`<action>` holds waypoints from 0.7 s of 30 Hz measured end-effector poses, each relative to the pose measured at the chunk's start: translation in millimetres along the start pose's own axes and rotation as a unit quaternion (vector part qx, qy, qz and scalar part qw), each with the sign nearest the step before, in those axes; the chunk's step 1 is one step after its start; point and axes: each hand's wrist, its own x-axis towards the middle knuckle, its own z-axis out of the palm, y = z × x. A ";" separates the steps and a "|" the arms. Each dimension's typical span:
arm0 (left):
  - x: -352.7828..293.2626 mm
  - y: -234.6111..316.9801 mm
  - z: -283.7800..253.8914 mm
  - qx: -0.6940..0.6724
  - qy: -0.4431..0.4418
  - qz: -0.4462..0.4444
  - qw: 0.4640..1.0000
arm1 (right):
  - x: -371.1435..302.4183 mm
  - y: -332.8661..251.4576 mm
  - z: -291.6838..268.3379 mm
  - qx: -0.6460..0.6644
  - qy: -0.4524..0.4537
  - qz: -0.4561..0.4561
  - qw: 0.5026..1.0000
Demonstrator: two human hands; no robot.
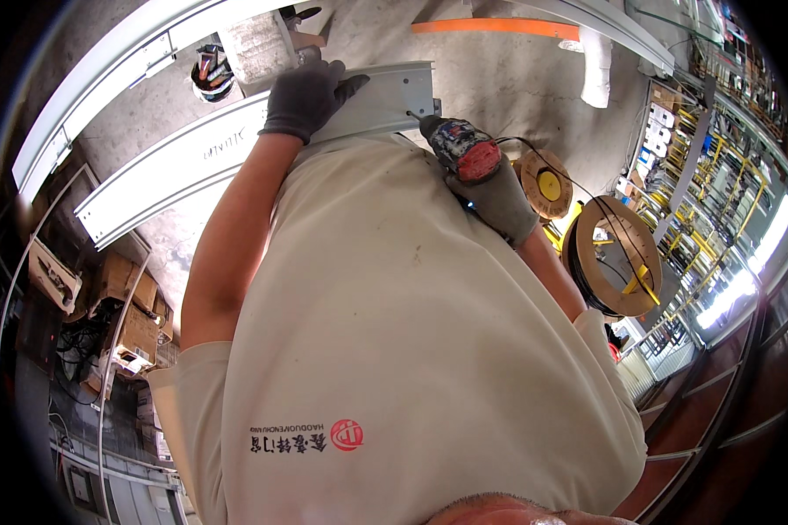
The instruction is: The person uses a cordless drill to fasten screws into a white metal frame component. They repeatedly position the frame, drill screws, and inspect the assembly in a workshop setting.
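A long white metal profile [385,94] runs from the lower left to the top centre, with dark handwriting on its face and small holes near its right end. My left hand [302,101], in a dark grey glove, grips it near that end, fingers over the far edge and thumb stretched to the right. In my gloved right hand [502,203] is a power drill [462,149], dark with a red rear. Its bit points left and meets the profile's right end by a hole; I cannot tell whether it is in the metal. A black cord trails from the drill.
Another white profile [96,96] arcs across the far left. Beyond my left hand stand a bucket of tools [212,83] and a pale block [258,48]. Cable spools [643,254] sit at right; an orange bar [499,27] lies at the back. Cardboard boxes [136,337] are at left.
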 end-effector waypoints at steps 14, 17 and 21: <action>0.4 4.3 -4.4 -0.008 -0.036 -0.024 0.999 | 1.8 1.7 4.0 -0.010 -0.007 -0.017 1.000; -0.2 3.0 -0.7 -0.005 0.002 -0.010 1.000 | -0.4 -10.2 4.2 0.009 -0.006 -0.015 1.000; -0.2 1.0 1.8 -0.007 0.007 -0.006 1.000 | 0.1 -7.3 8.4 0.051 0.007 -0.024 0.998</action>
